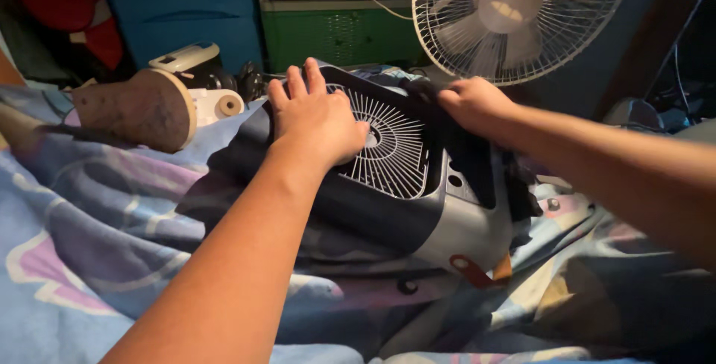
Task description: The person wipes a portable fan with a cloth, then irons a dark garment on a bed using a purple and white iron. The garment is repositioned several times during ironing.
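Note:
A grey and dark box-shaped fan housing point(455, 230) with a round white grille point(391, 151) lies tilted on the patterned bedsheet point(89, 245). My left hand point(317, 121) rests flat on the grille's left side, fingers spread toward the far edge. My right hand point(473, 107) grips the far upper rim of the housing, together with a dark cloth or strap point(477, 162) that hangs down over its right side. An orange tab point(470, 268) sticks out below the housing's near corner.
A white pedestal fan point(514, 17) stands just behind my right hand. At the left lie a brown round-ended object point(142, 110) and a white device point(186, 58). A green crate point(335, 36) and blue cabinet point(179, 6) stand at the back.

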